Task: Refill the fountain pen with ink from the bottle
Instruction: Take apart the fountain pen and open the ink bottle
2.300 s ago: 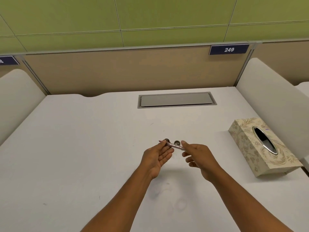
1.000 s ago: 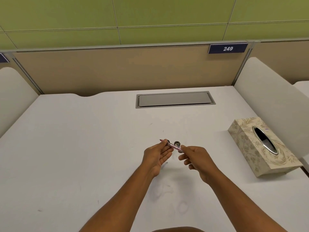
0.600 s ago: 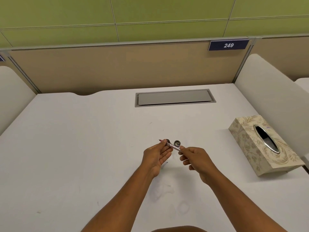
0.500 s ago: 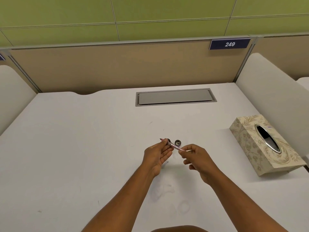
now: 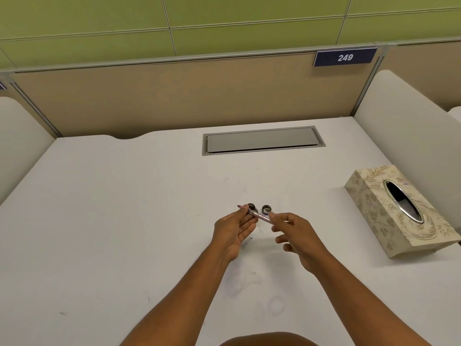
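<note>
Fountain pen (image 5: pixel 258 215) sits between your two hands, held above the white desk (image 5: pixel 124 221) near its middle. It is slim and pinkish, tilted so the nib end points up and to the left. Your left hand (image 5: pixel 234 231) has it pinched near the nib end, thumb on top and fingers curled loosely beneath, palm turned partly upward. Your right hand (image 5: pixel 296 236) meets the rear end of the pen with the tips of thumb and forefinger; the other fingers spread free and hold nothing. Whether those tips actually grip the rear end or only touch it, you cannot tell from this angle.

Just behind the pen, on the desk, stand two small dark round things: one (image 5: pixel 252 207) partly hidden by the pen and your left fingers, probably the ink bottle, and beside it to the right an open ring-shaped piece (image 5: pixel 267 209) that looks like its cap. They are too small to tell for sure.

Well apart, at the right edge of the desk, rests a patterned tissue box (image 5: pixel 389 216). A grey cable hatch (image 5: pixel 262 141) lies flush in the desk at the far side.
</note>
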`<state>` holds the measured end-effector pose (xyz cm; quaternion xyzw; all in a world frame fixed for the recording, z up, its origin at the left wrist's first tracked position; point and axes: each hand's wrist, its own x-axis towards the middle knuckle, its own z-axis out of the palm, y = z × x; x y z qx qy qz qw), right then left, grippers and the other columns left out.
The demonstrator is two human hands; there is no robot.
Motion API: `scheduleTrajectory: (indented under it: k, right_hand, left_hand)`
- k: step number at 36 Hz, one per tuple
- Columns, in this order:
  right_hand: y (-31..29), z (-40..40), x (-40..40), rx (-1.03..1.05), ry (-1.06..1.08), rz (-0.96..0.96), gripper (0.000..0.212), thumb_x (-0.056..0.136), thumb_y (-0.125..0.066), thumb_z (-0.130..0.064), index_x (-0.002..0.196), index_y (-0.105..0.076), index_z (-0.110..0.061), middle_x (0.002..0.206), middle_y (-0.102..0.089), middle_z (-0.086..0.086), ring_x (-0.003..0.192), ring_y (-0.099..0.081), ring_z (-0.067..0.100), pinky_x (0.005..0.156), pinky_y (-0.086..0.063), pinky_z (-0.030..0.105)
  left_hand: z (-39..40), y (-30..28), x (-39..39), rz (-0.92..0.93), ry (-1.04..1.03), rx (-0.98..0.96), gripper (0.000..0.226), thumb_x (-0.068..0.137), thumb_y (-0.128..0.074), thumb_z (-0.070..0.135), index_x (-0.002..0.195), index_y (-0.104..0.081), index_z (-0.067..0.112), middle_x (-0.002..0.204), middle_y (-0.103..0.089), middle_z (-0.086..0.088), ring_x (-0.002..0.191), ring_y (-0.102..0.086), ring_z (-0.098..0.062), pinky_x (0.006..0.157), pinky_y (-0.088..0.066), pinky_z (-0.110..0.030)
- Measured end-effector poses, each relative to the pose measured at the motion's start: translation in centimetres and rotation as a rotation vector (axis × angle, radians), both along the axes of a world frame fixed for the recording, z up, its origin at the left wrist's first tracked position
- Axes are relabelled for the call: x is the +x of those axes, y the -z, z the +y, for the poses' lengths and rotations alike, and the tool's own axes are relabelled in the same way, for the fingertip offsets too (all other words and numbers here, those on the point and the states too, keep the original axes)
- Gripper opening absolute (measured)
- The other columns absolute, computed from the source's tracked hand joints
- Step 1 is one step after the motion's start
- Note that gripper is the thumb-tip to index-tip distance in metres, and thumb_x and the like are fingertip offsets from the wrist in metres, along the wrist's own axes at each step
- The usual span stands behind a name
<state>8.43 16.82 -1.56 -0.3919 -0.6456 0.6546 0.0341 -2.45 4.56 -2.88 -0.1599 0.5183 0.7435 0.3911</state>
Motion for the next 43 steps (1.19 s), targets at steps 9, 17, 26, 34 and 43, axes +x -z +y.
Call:
scheduleTrajectory:
  k: [9, 17, 26, 34, 43]
  right_hand:
    - [0.5, -0.1, 0.0, -0.006, 0.002, 0.005, 0.022, 0.088, -0.072, -0.033, 0.095, -0.071, -0.012, 0.085, -0.067, 0.005, 0.065, -0.059, 0.015, 0.059, -0.042, 0.028]
    - [-0.3, -0.4, -0.4, -0.018, 0.072, 0.021, 0.037, 0.09, -0.061, -0.056, 0.097, -0.07, -0.02, 0.09, -0.073, 0.003, 0.067, -0.059, 0.017, 0.062, -0.044, 0.03]
    - [0.1, -0.3, -0.1, 0.007, 0.049, 0.051, 0.015, 0.088, -0.072, -0.025, 0.09, -0.073, -0.01, 0.076, -0.066, 0.003, 0.062, -0.053, 0.015, 0.057, -0.04, 0.028]
    - [0.8, 0.1, 0.8, -0.077, 0.072, 0.08, 0.011, 0.088, -0.072, -0.014, 0.099, -0.069, -0.014, 0.081, -0.064, -0.002, 0.071, -0.059, 0.015, 0.067, -0.043, 0.03]
    - [0.6, 0.2, 1.9, -0.067, 0.106, 0.12, 0.015, 0.085, -0.072, -0.015, 0.099, -0.07, -0.016, 0.095, -0.076, 0.003, 0.086, -0.06, 0.015, 0.077, -0.044, 0.034]
  left_hand:
    - [0.1, -0.3, -0.3, -0.002, -0.005, -0.003, 0.015, 0.091, -0.073, 0.018, 0.092, -0.076, 0.003, 0.085, -0.079, -0.012, 0.083, -0.077, -0.023, 0.067, -0.063, -0.026]
    - [0.0, -0.5, -0.5, 0.001, -0.008, 0.008, 0.015, 0.091, -0.073, 0.017, 0.093, -0.075, 0.002, 0.086, -0.079, -0.012, 0.083, -0.077, -0.023, 0.067, -0.063, -0.026]
    - [-0.1, -0.3, -0.4, -0.001, -0.014, 0.004, 0.015, 0.09, -0.074, 0.018, 0.093, -0.075, 0.003, 0.086, -0.079, -0.013, 0.081, -0.077, -0.021, 0.067, -0.063, -0.026]
    - [-0.4, -0.2, -0.7, 0.002, -0.047, 0.001, 0.015, 0.09, -0.074, 0.019, 0.091, -0.074, 0.003, 0.081, -0.079, -0.01, 0.073, -0.077, -0.018, 0.063, -0.062, -0.025]
    - [-1.2, 0.4, -2.1, -0.016, -0.129, 0.015, 0.015, 0.092, -0.072, 0.017, 0.095, -0.072, 0.003, 0.092, -0.077, -0.015, 0.085, -0.075, -0.022, 0.068, -0.063, -0.026]
